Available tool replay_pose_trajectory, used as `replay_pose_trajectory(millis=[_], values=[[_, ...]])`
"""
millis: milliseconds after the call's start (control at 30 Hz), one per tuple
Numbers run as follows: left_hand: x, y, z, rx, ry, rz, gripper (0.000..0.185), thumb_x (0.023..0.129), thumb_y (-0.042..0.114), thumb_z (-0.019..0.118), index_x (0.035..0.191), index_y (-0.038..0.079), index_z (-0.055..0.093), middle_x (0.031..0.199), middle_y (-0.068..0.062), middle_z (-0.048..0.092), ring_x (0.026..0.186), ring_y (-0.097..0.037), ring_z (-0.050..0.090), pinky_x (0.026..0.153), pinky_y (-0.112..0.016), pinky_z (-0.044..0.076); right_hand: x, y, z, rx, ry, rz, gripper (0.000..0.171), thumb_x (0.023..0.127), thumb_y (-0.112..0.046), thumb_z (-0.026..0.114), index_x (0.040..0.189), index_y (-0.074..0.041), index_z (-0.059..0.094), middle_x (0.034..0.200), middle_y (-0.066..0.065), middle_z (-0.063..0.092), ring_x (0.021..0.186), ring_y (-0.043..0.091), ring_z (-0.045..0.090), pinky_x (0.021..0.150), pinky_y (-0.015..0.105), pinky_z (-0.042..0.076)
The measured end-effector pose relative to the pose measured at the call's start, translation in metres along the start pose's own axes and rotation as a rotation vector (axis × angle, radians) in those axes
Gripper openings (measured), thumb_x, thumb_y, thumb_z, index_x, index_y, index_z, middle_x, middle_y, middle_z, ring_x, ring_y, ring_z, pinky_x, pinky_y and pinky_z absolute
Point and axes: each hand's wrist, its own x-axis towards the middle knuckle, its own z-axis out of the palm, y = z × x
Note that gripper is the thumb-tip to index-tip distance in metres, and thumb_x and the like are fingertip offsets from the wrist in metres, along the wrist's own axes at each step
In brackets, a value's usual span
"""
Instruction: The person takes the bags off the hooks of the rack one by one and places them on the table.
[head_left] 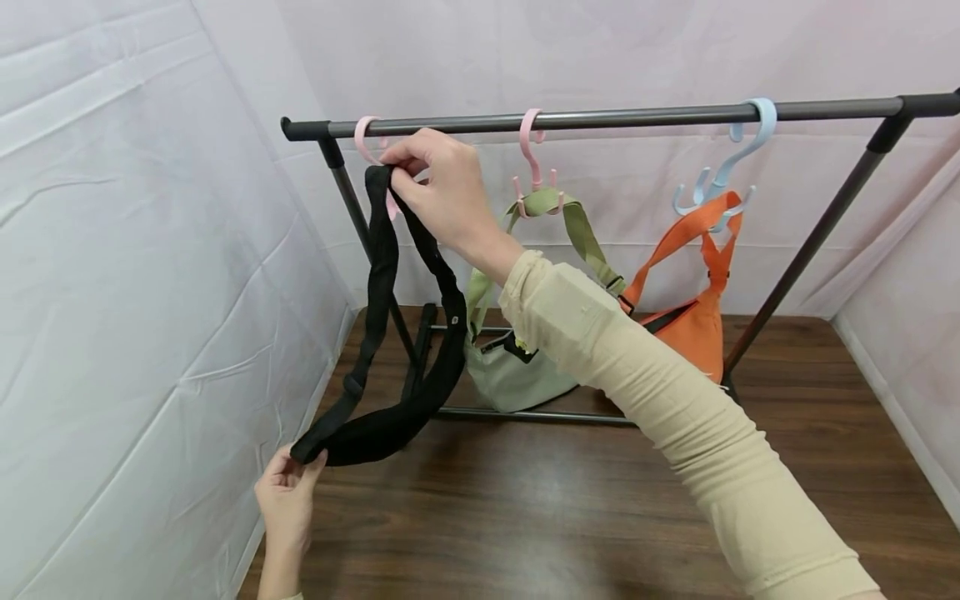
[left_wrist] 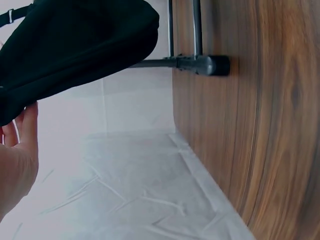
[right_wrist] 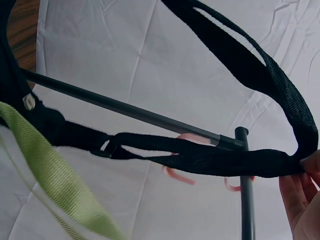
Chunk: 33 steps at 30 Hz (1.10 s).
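Note:
A black shoulder bag (head_left: 408, 417) hangs between both hands at the left end of the rack. High up, my right hand (head_left: 450, 187) pinches the top of its strap in front of the left pink hook (head_left: 363, 137). The right wrist view shows the same right hand (right_wrist: 306, 200) with the strap (right_wrist: 225, 162) between thumb and fingers. Below, my left hand (head_left: 288, 500) pinches the bag's lower left end. In the left wrist view, the left hand's fingers (left_wrist: 30, 122) are partly hidden behind the black bag (left_wrist: 90, 45).
A dark metal rail (head_left: 637, 119) spans the scene. A green bag (head_left: 510, 379) hangs from the middle pink hook (head_left: 531, 150), an orange bag (head_left: 701, 333) from a blue hook (head_left: 731, 162). White cloth walls (head_left: 150, 292) surround the wooden floor (head_left: 540, 508).

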Motion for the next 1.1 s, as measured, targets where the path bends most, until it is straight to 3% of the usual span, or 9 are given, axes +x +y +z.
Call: replay_pose_trajectory(millis=[200, 400, 500, 700, 900, 1100], values=[[-0.002, 0.005, -0.01, -0.083, -0.106, 0.144, 0.038, 0.071, -0.032, 0.048, 0.088, -0.002, 0.065, 0.085, -0.004, 0.063, 0.08, -0.008, 0.06, 0.073, -0.013, 0.047, -0.005, 0.007, -0.001, 0.032, 0.005, -0.003, 0.014, 0.085, -0.001, 0.056, 0.092, -0.001, 0.068, 0.088, 0.007, 0.064, 0.076, 0.01, 0.06, 0.069, 0.014, 0.045], [-0.003, 0.017, -0.017, -0.012, -0.17, 0.238, 0.044, 0.069, -0.036, 0.044, 0.088, 0.0, 0.06, 0.092, -0.003, 0.064, 0.084, -0.008, 0.061, 0.073, -0.012, 0.048, -0.009, 0.012, 0.002, 0.041, 0.013, 0.006, 0.016, 0.084, 0.001, 0.054, 0.091, 0.0, 0.068, 0.088, 0.008, 0.066, 0.074, 0.01, 0.061, 0.068, 0.017, 0.045], [-0.003, 0.022, -0.019, -0.014, -0.217, 0.279, 0.04, 0.069, -0.037, 0.043, 0.088, -0.005, 0.057, 0.095, -0.005, 0.064, 0.087, -0.01, 0.061, 0.075, -0.014, 0.048, -0.011, 0.015, 0.005, 0.036, 0.007, 0.021, 0.016, 0.084, 0.001, 0.055, 0.091, -0.001, 0.069, 0.088, 0.007, 0.066, 0.074, 0.009, 0.061, 0.067, 0.017, 0.045], [-0.004, 0.029, -0.022, 0.041, -0.249, 0.302, 0.034, 0.066, -0.037, 0.041, 0.085, -0.012, 0.053, 0.094, -0.006, 0.063, 0.089, -0.011, 0.06, 0.074, -0.012, 0.047, -0.013, 0.023, 0.014, 0.005, -0.049, 0.074, 0.015, 0.084, 0.0, 0.056, 0.091, -0.002, 0.069, 0.089, 0.006, 0.066, 0.074, 0.01, 0.06, 0.066, 0.015, 0.043], [-0.01, 0.036, -0.025, 0.09, -0.282, 0.302, 0.033, 0.064, -0.039, 0.035, 0.082, -0.016, 0.05, 0.092, -0.004, 0.063, 0.087, -0.01, 0.06, 0.07, -0.011, 0.046, -0.019, 0.033, 0.026, -0.045, -0.104, 0.07, 0.015, 0.084, 0.0, 0.056, 0.091, -0.001, 0.069, 0.087, 0.006, 0.065, 0.074, 0.011, 0.059, 0.067, 0.016, 0.044], [-0.014, 0.043, -0.026, 0.049, -0.338, 0.328, 0.025, 0.07, -0.036, 0.04, 0.084, -0.017, 0.049, 0.095, -0.007, 0.062, 0.09, -0.011, 0.059, 0.074, -0.012, 0.046, -0.028, 0.04, 0.04, -0.061, -0.185, 0.111, 0.016, 0.084, -0.001, 0.054, 0.093, -0.002, 0.068, 0.091, 0.006, 0.065, 0.078, 0.012, 0.059, 0.07, 0.017, 0.045]])
